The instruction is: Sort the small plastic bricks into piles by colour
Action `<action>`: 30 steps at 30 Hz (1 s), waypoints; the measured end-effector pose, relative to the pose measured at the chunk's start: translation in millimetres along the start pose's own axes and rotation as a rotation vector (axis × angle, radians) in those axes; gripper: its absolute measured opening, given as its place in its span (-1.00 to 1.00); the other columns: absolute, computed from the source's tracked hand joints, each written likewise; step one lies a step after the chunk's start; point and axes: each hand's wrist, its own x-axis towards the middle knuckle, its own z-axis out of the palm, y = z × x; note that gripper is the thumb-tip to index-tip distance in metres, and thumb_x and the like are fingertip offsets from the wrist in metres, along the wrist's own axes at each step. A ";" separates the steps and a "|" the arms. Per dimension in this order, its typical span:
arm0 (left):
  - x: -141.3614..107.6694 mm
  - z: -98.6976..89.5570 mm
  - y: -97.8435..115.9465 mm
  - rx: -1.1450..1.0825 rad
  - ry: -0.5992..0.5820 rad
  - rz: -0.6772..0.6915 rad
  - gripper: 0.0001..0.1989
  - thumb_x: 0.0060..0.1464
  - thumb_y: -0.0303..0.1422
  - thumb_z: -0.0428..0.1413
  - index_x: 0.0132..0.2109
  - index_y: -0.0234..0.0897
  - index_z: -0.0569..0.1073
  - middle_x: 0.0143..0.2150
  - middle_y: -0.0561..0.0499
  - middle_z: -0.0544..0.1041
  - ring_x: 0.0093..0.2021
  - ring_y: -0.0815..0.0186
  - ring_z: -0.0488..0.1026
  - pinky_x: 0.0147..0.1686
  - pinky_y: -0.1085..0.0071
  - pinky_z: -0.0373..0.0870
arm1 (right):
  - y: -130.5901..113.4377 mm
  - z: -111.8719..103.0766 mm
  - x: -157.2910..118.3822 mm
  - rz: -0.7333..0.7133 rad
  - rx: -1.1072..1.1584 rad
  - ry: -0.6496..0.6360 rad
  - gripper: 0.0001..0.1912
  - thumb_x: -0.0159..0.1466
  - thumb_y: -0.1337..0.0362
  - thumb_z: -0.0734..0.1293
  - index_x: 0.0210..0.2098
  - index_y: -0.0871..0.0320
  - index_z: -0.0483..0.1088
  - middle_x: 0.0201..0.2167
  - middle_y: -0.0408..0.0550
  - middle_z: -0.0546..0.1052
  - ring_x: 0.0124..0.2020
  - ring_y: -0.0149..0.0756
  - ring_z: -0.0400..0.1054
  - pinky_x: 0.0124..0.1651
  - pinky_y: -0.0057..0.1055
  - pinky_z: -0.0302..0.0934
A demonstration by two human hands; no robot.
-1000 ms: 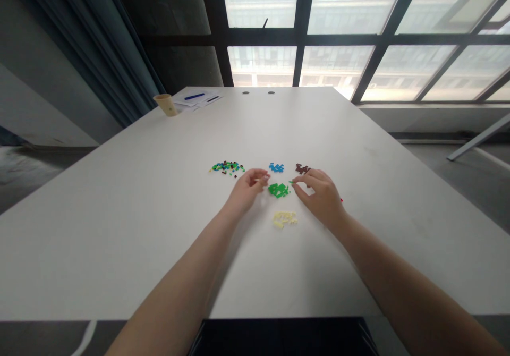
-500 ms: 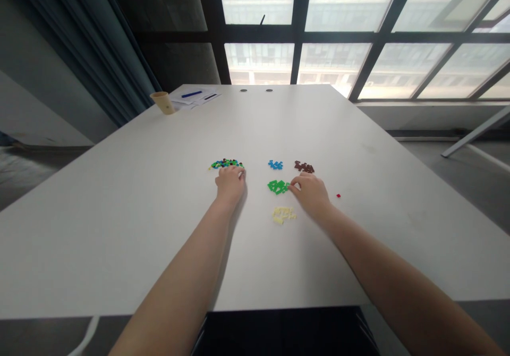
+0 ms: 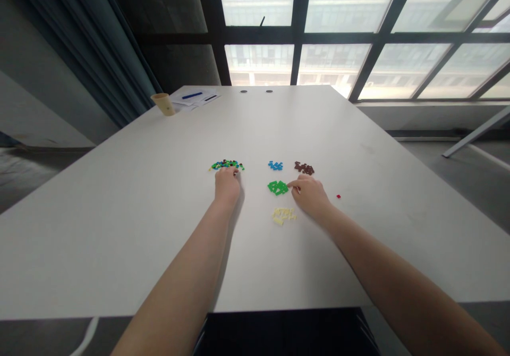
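Grip hard to read on both sides: left hand (image 3: 227,185) curled, fingertips down at the near edge of a mixed pile of small plastic bricks (image 3: 226,165); right hand (image 3: 309,196) with thumb and forefinger drawn close just beside a green pile (image 3: 278,187), perhaps pinching one piece, though too small from this height to tell. Likely trouble: a knuckle or wrist brushing the green pile and scattering it, or a careless sweep carrying a stray brick into a single-colour pile. By count: two hands, five piles (mixed, green, blue pile (image 3: 275,166), brown pile (image 3: 304,168), cream pile (image 3: 282,215)), and one lone red brick (image 3: 338,196), all on a white table (image 3: 119,212). Bricks per pile too small to count. Near the far corner, one paper cup (image 3: 162,103), sheets of paper (image 3: 198,101), two pens (image 3: 192,95).
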 end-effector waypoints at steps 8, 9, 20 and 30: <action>0.1 -0.9 1.4 0.035 -0.022 -0.010 -0.72 -0.02 -0.53 -0.13 -0.33 -0.31 0.47 -0.28 -0.17 0.46 -0.21 0.17 0.36 -0.08 0.24 0.26 | -2.0 -3.1 -0.5 -0.035 0.055 0.021 -0.69 0.14 0.43 0.17 -0.33 0.03 0.52 -0.40 -0.10 0.46 -0.36 -0.35 0.30 -0.22 -0.37 0.09; -0.1 -1.0 1.9 0.040 -0.023 -0.011 -0.72 -0.02 -0.53 -0.14 -0.33 -0.32 0.47 -0.28 -0.17 0.46 -0.21 0.16 0.36 -0.08 0.24 0.26 | -2.2 -3.3 -0.6 -0.037 0.054 0.016 -0.68 0.14 0.44 0.17 -0.34 0.03 0.53 -0.41 -0.11 0.46 -0.35 -0.35 0.29 -0.22 -0.37 0.09; -0.8 -2.4 5.3 0.038 -0.060 -0.035 -0.70 0.00 -0.52 -0.14 -0.27 -0.37 0.48 -0.22 -0.22 0.45 -0.14 0.11 0.36 -0.05 0.20 0.23 | 1.4 -5.1 0.6 0.015 0.007 0.012 -0.67 0.14 0.43 0.16 -0.34 0.04 0.53 -0.37 -0.08 0.45 -0.30 -0.32 0.28 -0.22 -0.36 0.06; 0.2 -1.7 5.7 0.111 -0.054 -0.023 -0.71 0.00 -0.52 -0.13 -0.30 -0.33 0.49 -0.23 -0.18 0.47 -0.17 0.14 0.38 -0.06 0.22 0.28 | -10.5 -7.8 -1.1 -0.095 -0.326 -0.077 -0.73 0.23 0.41 0.13 -0.27 0.09 0.46 -0.26 0.00 0.44 -0.16 -0.24 0.22 -0.18 -0.31 -0.06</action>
